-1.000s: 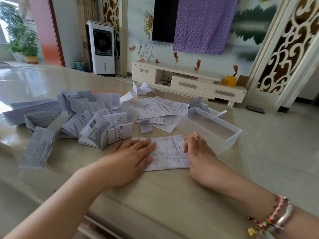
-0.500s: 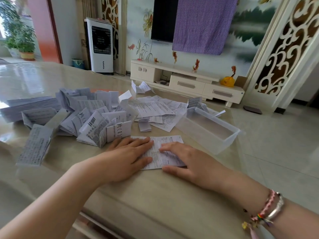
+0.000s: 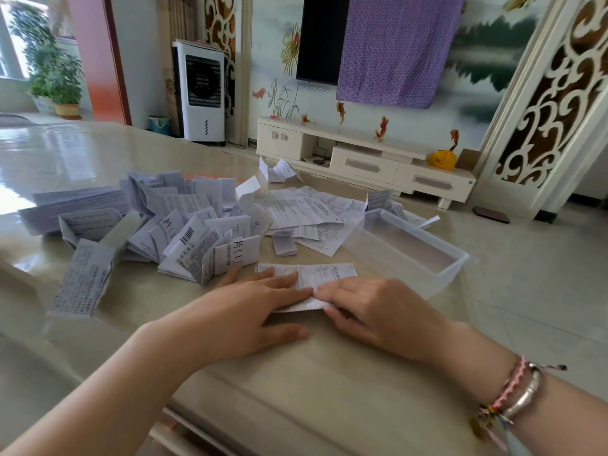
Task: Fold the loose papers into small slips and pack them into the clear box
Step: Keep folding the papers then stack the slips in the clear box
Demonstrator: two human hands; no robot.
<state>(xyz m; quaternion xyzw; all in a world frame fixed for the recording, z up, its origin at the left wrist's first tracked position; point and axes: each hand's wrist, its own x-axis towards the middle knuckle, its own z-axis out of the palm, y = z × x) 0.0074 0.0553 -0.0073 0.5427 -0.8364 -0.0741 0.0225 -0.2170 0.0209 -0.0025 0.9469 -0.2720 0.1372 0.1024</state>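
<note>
while you crease the paper [image 3: 324,273] on the table [image 3: 296,383] | left hand [image 3: 237,311] flat, fingers spread, pinning it | right hand [image 3: 378,307] presses the fold, thumb seemingly tucked under the edge | clear box [image 3: 437,273] just right, looks empty, ready for slips

head-worn view, angled down, table [image 3: 329,373] close

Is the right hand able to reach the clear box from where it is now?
Probably yes. The right hand lies flat on the paper, and the clear box stands open just beyond it, with nothing between them.
</note>
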